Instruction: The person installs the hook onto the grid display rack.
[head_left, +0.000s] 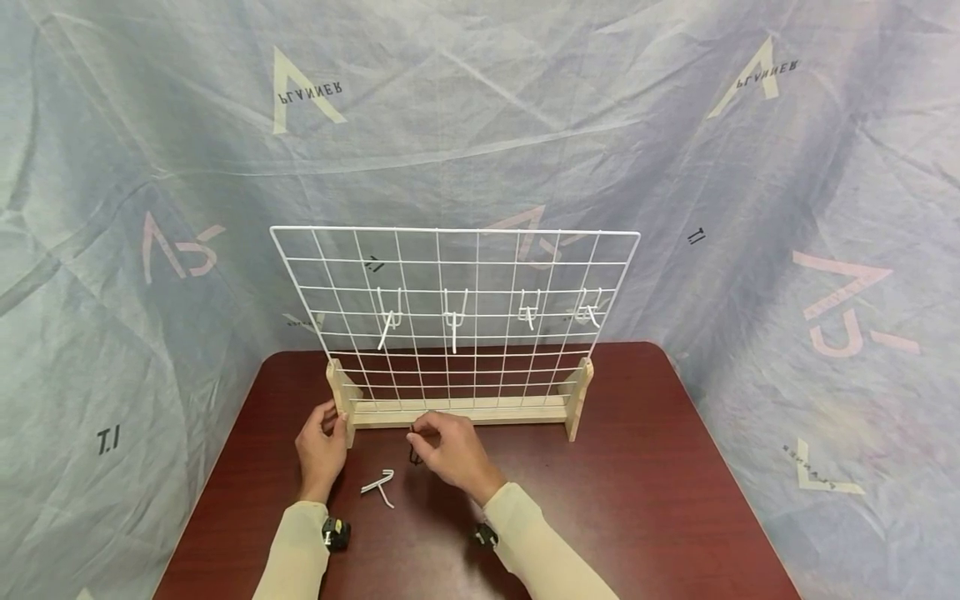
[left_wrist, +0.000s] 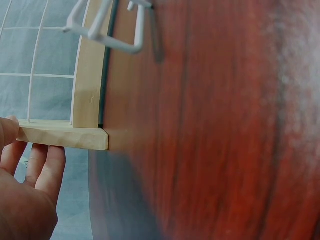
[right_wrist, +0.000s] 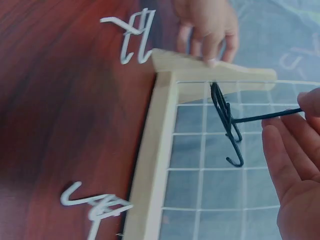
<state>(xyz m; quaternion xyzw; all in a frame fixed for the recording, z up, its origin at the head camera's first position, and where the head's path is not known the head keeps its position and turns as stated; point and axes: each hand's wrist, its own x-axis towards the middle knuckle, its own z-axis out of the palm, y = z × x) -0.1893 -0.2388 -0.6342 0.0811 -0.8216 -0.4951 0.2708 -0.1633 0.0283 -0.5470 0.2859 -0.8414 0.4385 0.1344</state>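
A white wire grid panel (head_left: 457, 229) stands upright in a wooden stand (head_left: 465, 414). My left hand (head_left: 321, 446) grips the stand's left side piece (left_wrist: 65, 136), thumb on one face and fingers on the other. In my right hand (head_left: 453, 450) a black wire hook (right_wrist: 229, 122) is pinched by its straight prong between thumb and fingers. Its bent ends point away from the hand, in front of the lower grid in the right wrist view. A white wire hook (head_left: 380, 487) lies on the table between the hands, and another white hook (right_wrist: 100, 204) shows in the right wrist view.
Several white hooks hang in a row across the grid, one of them a hook (head_left: 454, 320) near the middle. The dark red table (head_left: 645, 483) extends to both sides. Printed grey cloth (head_left: 450, 108) surrounds it at the back and sides.
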